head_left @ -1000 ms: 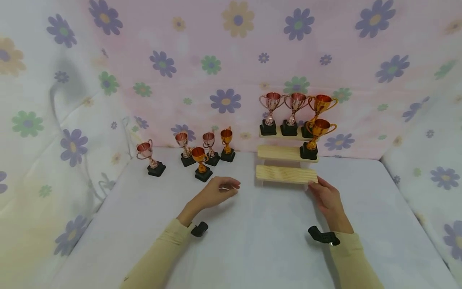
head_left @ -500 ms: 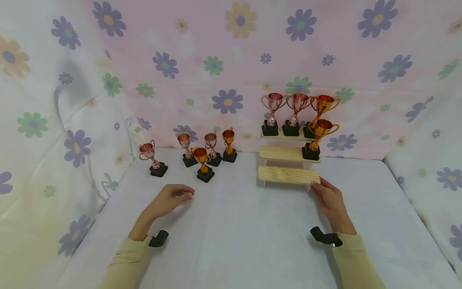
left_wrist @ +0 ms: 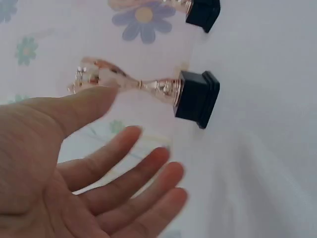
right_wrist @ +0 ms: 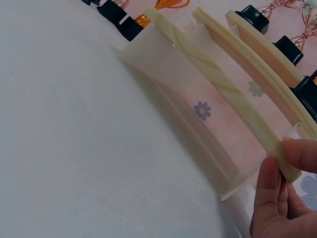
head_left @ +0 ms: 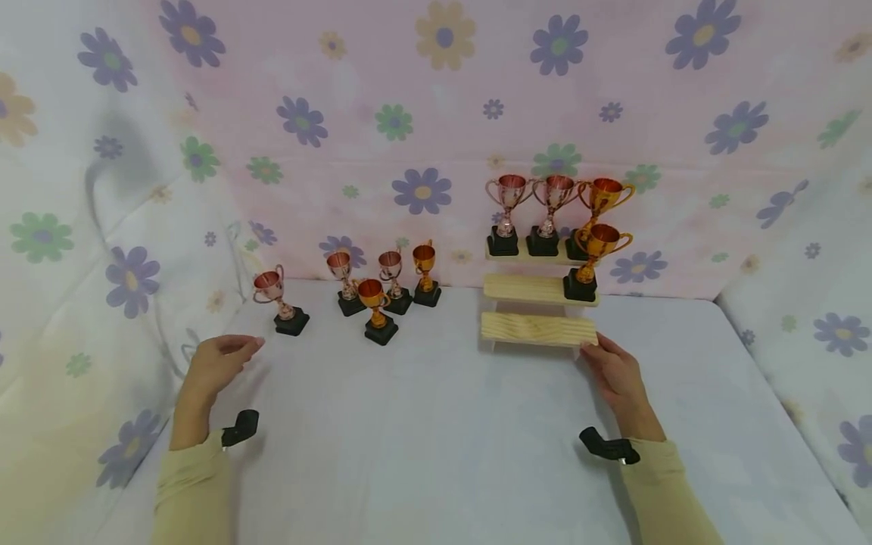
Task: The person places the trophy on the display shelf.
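My left hand hovers over the white cloth with its fingers spread and relaxed, holding nothing; in the left wrist view the palm is open and the fingertips are apart. Just beyond it stands the rose trophy, alone on its black base, well apart from the cluster of 4 trophies further along toward the middle. My fingers are near it and not touching.

My right hand rests at the right end of the wooden step shelf, thumb and fingers pinching the corner of its lowest plank. The shelf has 3 steps: 3 trophies on the top one, 1 gold trophy on the middle one, none on the lowest.

I judge the rose trophy to be light, probably plated plastic (the sheen looks thin), stiff, and a little slippery on the cup. Its black base seems the heaviest part, so it ought to stay upright when lifted, yet the narrow stem and the 2 thin handles look like the parts most likely to snap. The best hold, I think, is around the stem just under the cup, or thumb and 2 fingers on the sides of the base, not by a handle.
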Motion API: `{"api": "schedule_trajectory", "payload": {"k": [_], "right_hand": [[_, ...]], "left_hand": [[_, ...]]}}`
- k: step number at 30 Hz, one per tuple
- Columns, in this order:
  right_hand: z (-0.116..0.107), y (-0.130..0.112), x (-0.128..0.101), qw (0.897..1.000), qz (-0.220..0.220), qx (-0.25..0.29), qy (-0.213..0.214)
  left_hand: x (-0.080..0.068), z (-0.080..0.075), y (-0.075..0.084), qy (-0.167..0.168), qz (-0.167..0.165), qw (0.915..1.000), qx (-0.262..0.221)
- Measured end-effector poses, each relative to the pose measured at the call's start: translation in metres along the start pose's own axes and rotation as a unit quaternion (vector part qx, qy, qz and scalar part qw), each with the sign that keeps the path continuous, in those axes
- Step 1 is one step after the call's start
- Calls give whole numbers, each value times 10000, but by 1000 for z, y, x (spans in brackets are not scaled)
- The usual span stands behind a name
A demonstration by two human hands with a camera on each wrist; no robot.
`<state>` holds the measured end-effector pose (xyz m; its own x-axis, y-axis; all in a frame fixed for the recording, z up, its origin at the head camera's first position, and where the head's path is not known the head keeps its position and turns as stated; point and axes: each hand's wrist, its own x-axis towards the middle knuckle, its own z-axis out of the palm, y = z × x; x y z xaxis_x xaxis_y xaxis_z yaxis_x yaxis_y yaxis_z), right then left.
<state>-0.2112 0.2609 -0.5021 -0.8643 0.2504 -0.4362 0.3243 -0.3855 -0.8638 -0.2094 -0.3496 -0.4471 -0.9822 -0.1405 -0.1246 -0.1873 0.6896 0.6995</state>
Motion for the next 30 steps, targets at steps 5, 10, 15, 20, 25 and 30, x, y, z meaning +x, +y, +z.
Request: {"api": "schedule_trajectory", "payload": {"k": [5, 10, 15, 20, 25, 30], "right_hand": [[0, 2, 1, 10000, -40, 2, -40], [0, 1, 1, 10000, 4, -35, -36], [0, -2, 1, 10000, 16, 22, -25], [0, -2, 2, 10000, -1, 8, 23], [-1, -1, 4, 10000, -61, -34, 13], [-2, 1, 5, 9999, -100, -98, -6]], "left_hand": [[13, 0, 0, 652, -221, 9950, -717], [33, 13, 4, 1419, -20, 9783, -1508], [52, 30, 16, 2311, 263, 9488, -2139], [68, 43, 29, 2908, 396, 9164, -2722], [77, 52, 36, 3225, 558, 8862, -3280], [80, 60, 37, 3410, 883, 8635, -3609]]}}
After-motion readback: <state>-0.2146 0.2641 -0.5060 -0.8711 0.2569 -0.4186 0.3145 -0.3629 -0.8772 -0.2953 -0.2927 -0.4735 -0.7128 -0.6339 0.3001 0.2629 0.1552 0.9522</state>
